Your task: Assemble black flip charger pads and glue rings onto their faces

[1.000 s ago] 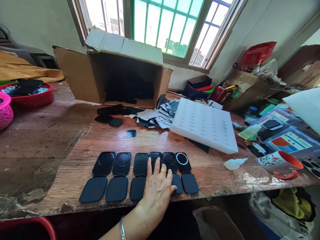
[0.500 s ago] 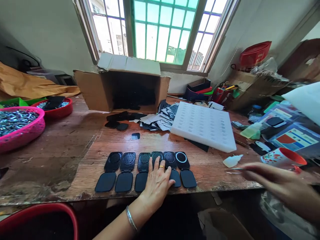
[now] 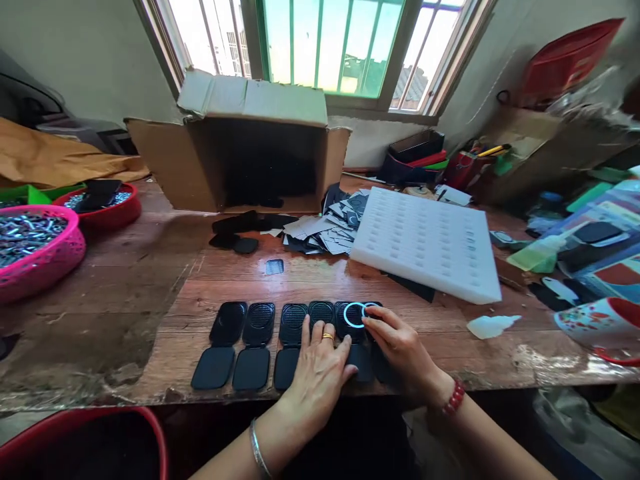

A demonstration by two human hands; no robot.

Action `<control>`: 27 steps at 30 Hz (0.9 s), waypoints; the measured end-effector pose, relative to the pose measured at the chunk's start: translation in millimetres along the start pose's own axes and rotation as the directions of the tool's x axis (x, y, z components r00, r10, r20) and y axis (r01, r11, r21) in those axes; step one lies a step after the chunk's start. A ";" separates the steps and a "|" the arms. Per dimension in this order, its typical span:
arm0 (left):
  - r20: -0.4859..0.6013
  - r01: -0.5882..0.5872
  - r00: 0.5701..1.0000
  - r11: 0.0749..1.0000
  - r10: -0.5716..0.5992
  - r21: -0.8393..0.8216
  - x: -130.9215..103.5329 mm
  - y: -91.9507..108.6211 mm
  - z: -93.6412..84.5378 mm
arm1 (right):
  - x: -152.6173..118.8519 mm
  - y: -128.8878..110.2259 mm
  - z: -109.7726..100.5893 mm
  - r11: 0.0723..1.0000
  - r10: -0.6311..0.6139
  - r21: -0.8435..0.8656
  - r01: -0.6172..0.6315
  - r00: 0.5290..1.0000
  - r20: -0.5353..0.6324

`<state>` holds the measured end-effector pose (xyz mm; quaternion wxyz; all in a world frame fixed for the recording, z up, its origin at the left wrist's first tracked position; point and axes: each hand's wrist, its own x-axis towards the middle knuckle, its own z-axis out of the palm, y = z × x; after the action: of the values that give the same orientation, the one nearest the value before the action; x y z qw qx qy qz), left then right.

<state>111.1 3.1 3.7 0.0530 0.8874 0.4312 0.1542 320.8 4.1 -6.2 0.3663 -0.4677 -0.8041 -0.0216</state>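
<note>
A row of several open black hinged cases [image 3: 261, 323] lies along the table's front edge, their flat black lids [image 3: 251, 369] toward me. My right hand [image 3: 400, 340] pinches a thin white ring [image 3: 346, 315] by its right edge, over the round recess of the second case from the right. Another white ring partly shows in the rightmost case, mostly behind my fingers. Across the middle cases rests my left hand [image 3: 320, 360], fingers spread and holding nothing, thumb by the second case from the right. Whether the ring touches the case is hard to tell.
Behind the cases stand a cardboard box [image 3: 155, 160], a pile of paper scraps [image 3: 325, 230] and a white foam sheet [image 3: 425, 240]. Baskets of metal parts, among them a pink basket [image 3: 75, 250], are at left. A floral mug [image 3: 583, 320] stands at right.
My right hand has come in from the right side of the table to the cases, bringing the white ring over one. My left hand stays on the middle cases. The view has shifted slightly.
</note>
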 end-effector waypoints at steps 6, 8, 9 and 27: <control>0.006 0.002 1.000 1.000 -0.002 0.003 -1.1 1.5 -1.2 | 3.9 6.0 11.3 0.999 -0.030 -0.039 0.033 0.997 0.076; 0.015 0.000 1.000 1.000 0.000 0.010 0.3 1.4 -2.0 | 6.0 6.8 11.6 0.996 -0.053 -0.061 0.060 0.993 0.110; 0.014 0.000 1.000 1.000 -0.001 0.015 1.0 1.2 -1.9 | 7.4 7.0 11.1 0.995 -0.066 -0.068 0.075 0.990 0.127; 0.105 -0.120 0.988 0.992 0.117 0.026 13.1 -1.6 -8.0 | 9.0 -0.7 -10.0 0.984 -0.094 -0.132 0.121 0.977 0.192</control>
<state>115.0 14.0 14.0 0.0517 0.9190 0.3767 0.1043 323.3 6.6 6.8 0.2538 -0.4485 -0.8552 -0.0556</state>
